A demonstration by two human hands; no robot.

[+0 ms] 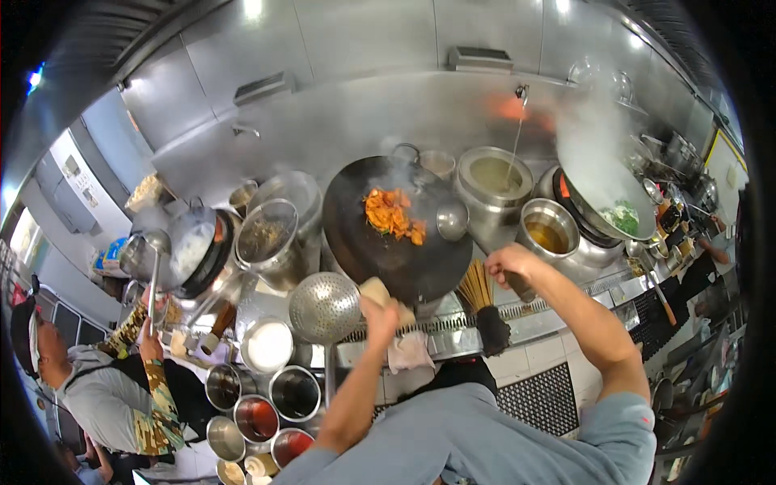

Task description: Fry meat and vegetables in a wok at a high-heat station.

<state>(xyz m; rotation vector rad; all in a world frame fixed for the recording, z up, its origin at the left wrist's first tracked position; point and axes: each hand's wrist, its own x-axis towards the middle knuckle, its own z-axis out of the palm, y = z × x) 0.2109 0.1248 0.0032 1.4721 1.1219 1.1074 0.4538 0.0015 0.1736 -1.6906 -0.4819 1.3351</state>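
In front of me a large dark wok [364,259] holds a heap of orange-red food pieces [392,214], with steam rising from it. At the wok's near rim my left hand [381,317] is closed on a folded beige cloth [375,289], pressed against the rim. My right hand [513,260] is closed round the handle of a ladle; the handle's dark end [520,287] shows below the fist. Over the wok's right side is the round metal ladle bowl [452,219], apart from the food.
A perforated strainer [325,309] lies left of my left hand; a bamboo brush [478,295] stands near my right. Pots of liquid [548,228] and a steaming wok [602,212] are at right. Sauce containers [257,418] sit lower left. A co-worker [105,388] handles a ladle at far left.
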